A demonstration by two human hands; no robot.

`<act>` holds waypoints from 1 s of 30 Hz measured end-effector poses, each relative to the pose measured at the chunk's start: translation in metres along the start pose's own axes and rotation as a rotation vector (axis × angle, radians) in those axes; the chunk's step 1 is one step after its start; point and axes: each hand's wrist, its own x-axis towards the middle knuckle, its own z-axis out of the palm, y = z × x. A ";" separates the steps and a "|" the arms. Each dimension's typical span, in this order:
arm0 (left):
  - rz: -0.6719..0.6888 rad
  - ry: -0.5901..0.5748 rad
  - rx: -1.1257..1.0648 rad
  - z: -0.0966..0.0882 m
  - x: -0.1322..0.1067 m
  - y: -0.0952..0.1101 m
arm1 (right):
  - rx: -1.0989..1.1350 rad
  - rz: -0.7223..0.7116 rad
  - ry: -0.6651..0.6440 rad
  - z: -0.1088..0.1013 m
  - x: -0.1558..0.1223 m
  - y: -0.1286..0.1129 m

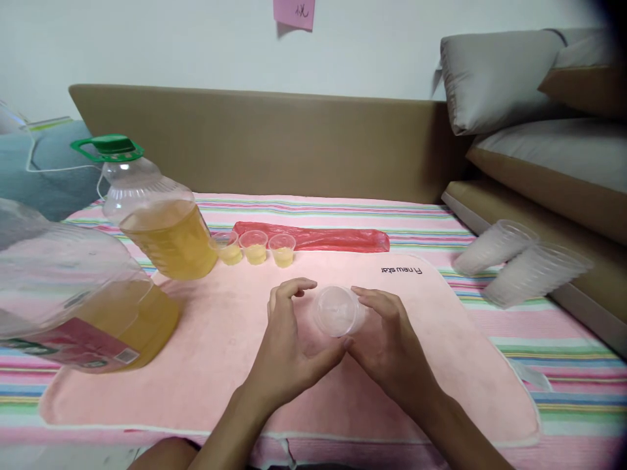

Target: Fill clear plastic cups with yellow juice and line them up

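A small clear plastic cup [337, 311] stands in front of me on the pink mat [235, 365], with nothing visible inside it. My right hand [389, 333] curves round the cup's right side, its fingertips at the rim. On the other side, my left hand [294, 339] is held with its fingers apart, the index finger a little off the cup and the thumb reaching along its near edge. The two thumbs come close together below the cup. Beyond my hands, three clear cups [255, 251] with some yellow liquid stand in a row.
Two large jugs of yellow liquid stand at left: a nearer labelled jug [98, 307] and a green-capped jug [161, 228]. A flat red plastic bag [318, 238] lies behind the filled cups. Stacked clear cups [533, 274] lie tilted at right, beside piled cushions [553, 156].
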 end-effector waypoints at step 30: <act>-0.066 -0.058 0.013 0.002 0.000 -0.003 | -0.064 -0.082 -0.028 0.002 -0.001 0.003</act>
